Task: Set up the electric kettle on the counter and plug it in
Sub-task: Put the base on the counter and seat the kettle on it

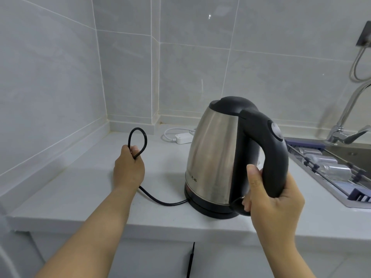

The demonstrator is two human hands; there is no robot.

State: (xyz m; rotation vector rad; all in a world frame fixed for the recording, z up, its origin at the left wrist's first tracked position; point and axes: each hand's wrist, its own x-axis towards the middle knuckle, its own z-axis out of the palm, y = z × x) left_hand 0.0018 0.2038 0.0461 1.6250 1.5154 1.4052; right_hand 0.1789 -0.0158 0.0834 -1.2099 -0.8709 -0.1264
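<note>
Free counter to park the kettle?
Bare counter front-left, bordered by the left wall, the left hand and the black cord. Crowded behind the kettle: white power strip. Sink blocks the right.

Single head-worn view, angled forward and down, close over counter (84, 189) corner (wide-angle; tiled walls behind).

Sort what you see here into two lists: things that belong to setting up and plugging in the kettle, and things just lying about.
Belongs to the job:
kettle, held by the right hand
black cord, looped in the left hand
white power strip
counter

Just lying about:
tap
sink
rack
</note>
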